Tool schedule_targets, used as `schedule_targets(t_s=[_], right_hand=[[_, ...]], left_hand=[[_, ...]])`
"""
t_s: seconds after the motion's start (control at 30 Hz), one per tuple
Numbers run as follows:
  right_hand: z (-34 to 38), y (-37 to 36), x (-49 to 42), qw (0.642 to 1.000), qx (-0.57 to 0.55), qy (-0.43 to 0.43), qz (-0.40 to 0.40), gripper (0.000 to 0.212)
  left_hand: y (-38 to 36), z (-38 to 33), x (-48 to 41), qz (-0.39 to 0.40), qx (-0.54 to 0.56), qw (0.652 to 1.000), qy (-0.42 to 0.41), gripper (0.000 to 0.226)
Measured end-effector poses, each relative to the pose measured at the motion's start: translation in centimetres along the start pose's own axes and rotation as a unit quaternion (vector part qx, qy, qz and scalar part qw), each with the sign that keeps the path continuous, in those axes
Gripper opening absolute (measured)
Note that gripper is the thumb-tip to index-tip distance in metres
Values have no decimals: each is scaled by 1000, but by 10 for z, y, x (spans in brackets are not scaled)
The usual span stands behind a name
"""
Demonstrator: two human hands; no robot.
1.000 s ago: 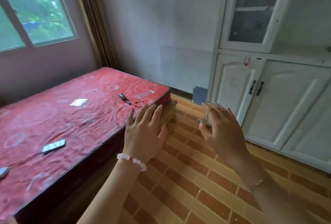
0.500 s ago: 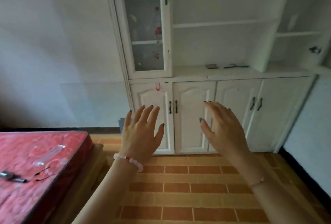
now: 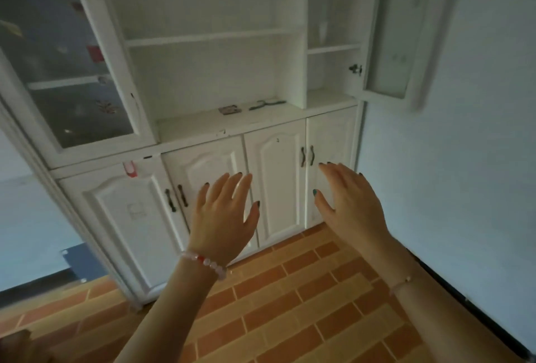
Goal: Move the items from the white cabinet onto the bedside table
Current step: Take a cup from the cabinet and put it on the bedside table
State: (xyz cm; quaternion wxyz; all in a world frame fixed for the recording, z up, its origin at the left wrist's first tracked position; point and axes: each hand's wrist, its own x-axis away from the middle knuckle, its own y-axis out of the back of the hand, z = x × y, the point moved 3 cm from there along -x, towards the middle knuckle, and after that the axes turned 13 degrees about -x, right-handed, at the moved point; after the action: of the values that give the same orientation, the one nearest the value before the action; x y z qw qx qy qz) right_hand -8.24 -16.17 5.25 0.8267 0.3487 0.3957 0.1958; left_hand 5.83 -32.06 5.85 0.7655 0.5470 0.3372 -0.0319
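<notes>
Empty grips (image 3: 223,212) (image 3: 348,203) before white cabinet (image 3: 208,72)

There is a single view, from a wide-angle camera worn on the person's head; it faces forward and down at the white cabinet (image 3: 203,72), close enough that the top of the cabinet is cut off by the upper edge; the frame is tilted, so the cabinet leans to the left and the brick-patterned floor (image 3: 290,304) slopes across the lower part. Both forearms rise from the bottom edge, with the left hand (image 3: 223,217) and right hand (image 3: 353,212) near the middle, in front of the lower doors; a pale wall (image 3: 464,159) fills the right side; with one camera only, no part of the scene is shared with another view.
</notes>
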Motion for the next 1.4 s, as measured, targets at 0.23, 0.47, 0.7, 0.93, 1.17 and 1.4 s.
schedule_targets(t_s=[0.23, 0.47, 0.7, 0.93, 1.17, 1.4], right_hand=[[-95, 9, -67, 1000, 9, -19, -10, 52], [-201, 34, -156, 999, 11, -10, -32, 54], [-282, 42, -220, 999, 15, -17, -35, 60], [-338, 24, -273, 998, 6, -23, -65, 55], [-385, -12, -347, 997, 29, -11, -71, 53], [-420, -51, -466, 996, 45, 13, -74, 57]], left_hand=[[-62, -66, -96, -2, -2, 1000, -19, 55], [-106, -145, -217, -17, 23, 999, -26, 55], [-147, -199, -297, -31, 32, 999, -28, 51], [-194, -211, -365, -27, 29, 999, -33, 52], [-257, -202, -442, -29, 28, 999, -34, 54], [-313, -177, -558, -63, 30, 997, -36, 52]])
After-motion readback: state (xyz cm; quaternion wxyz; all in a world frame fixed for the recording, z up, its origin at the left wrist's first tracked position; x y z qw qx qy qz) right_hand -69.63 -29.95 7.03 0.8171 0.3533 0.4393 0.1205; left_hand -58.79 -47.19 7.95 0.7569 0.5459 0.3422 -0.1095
